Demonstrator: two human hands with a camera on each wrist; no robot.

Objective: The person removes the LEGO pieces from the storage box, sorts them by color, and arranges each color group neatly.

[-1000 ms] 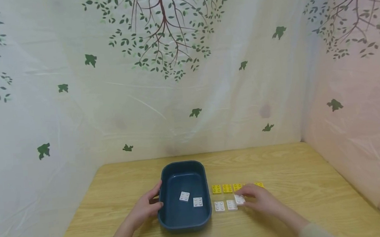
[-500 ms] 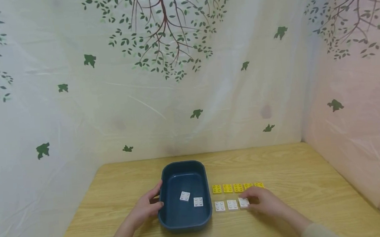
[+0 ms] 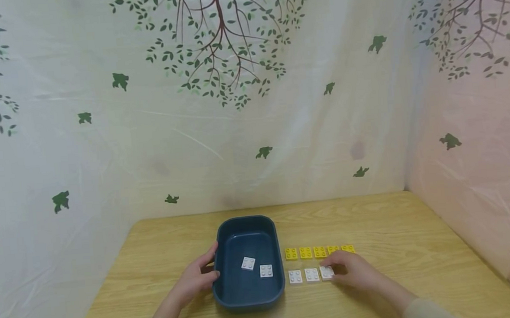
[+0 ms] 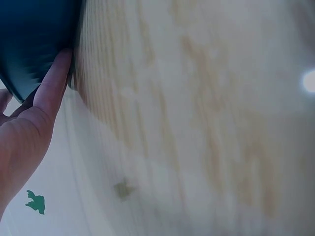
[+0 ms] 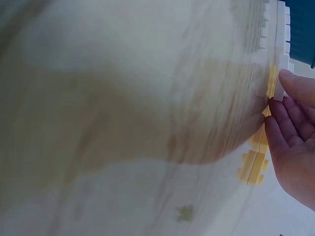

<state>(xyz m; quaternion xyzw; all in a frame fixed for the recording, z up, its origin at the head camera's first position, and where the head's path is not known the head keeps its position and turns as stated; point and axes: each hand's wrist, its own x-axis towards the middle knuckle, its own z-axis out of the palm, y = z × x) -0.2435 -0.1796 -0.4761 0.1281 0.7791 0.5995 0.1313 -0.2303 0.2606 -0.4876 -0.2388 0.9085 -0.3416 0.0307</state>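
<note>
A dark blue plastic bin [image 3: 243, 292] stands on the table, with two white studded toy bricks [image 3: 266, 271] lying flat inside. My left hand [image 3: 194, 279] rests against its left wall, thumb straight along the outside in the left wrist view. Right of the bin, my right hand [image 3: 355, 271] pinches a white toy brick [image 3: 326, 272] between thumb and fingertips. That brick sits at the right end of a short row, beside two other white bricks [image 3: 311, 275]. In the right wrist view, the thumb covers part of the held brick [image 5: 280, 88].
Behind the white row runs a line of several yellow toy bricks [image 3: 305, 253], the right ones partly covered by the right hand. The wooden table [image 3: 167, 245] meets a pale curtain [image 3: 211, 172] printed with leaves and branches at its back and sides.
My right hand has moved slightly right and toward me, bringing the white brick, tilted before, down flat into line with the other two. The left hand and bin stay put.
</note>
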